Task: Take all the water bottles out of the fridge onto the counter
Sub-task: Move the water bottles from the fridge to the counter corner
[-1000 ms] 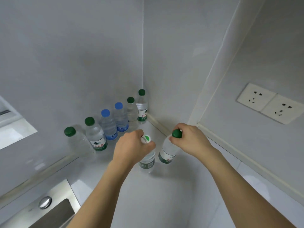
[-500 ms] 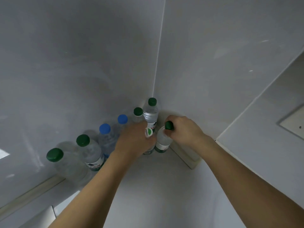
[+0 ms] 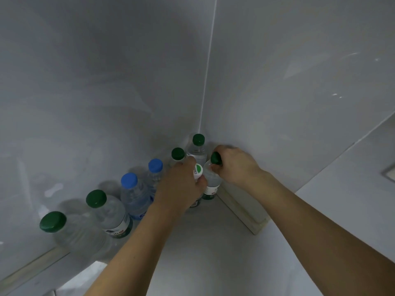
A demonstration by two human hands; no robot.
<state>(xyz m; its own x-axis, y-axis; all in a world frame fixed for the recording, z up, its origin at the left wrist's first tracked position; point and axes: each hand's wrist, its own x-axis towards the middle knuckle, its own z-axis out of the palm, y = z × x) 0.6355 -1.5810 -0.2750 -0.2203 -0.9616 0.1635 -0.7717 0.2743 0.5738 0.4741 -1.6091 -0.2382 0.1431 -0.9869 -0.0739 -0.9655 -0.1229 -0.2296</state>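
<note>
- Pale grey walls (image 3: 106,82) were seen meeting in a corner, with a thin white seam running down to the counter.
- A light counter (image 3: 213,253) was seen filling the lower part of the view, edged by a low raised strip (image 3: 241,212) along the right wall.
- Two bare forearms were stretched from the lower edge toward the corner.
- Six bottles were lined up along the left wall, upright on the counter, each just beside the next.
- Nearest in that row, a green-capped bottle (image 3: 70,231) was seen, blurred at the frame's edge.
- Next to it, a second green-capped bottle (image 3: 111,216) with a label was placed.
- Two blue-capped bottles (image 3: 134,195) (image 3: 155,174) were stood further along, the farther one partly hidden by the left hand.
- Beyond them, a green-capped bottle (image 3: 177,154) was mostly hidden behind that hand, and another green-capped bottle (image 3: 197,146) was set right in the corner.
- The left hand (image 3: 181,189) was curled around the neck of a bottle with a white and green cap (image 3: 197,171); its base was seen on or just above the counter, which could not be told.
- The right hand (image 3: 235,165) was closed around the top of a dark-green-capped bottle (image 3: 211,184), held tilted just beside the other held bottle and close to the right wall.
</note>
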